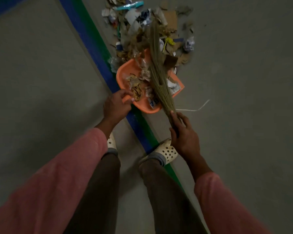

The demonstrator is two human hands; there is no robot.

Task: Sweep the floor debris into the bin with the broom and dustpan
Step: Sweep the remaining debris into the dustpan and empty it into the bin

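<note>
An orange dustpan [123,74] lies on the grey floor ahead of my feet, partly filled with paper and cardboard scraps. My left hand [116,105] grips its near rim. A straw broom [156,68] lies across the pan, its tip reaching into the debris pile [147,26] of cardboard, paper and wrappers beyond. My right hand [184,137] is closed around the broom's bound end. No bin is in view.
A blue and green floor stripe [95,48] runs diagonally under the dustpan and between my feet. A white string [200,107] lies right of the pan. My cream clogs [166,152] stand just behind the hands. A teal object [130,5] lies at the pile's far edge.
</note>
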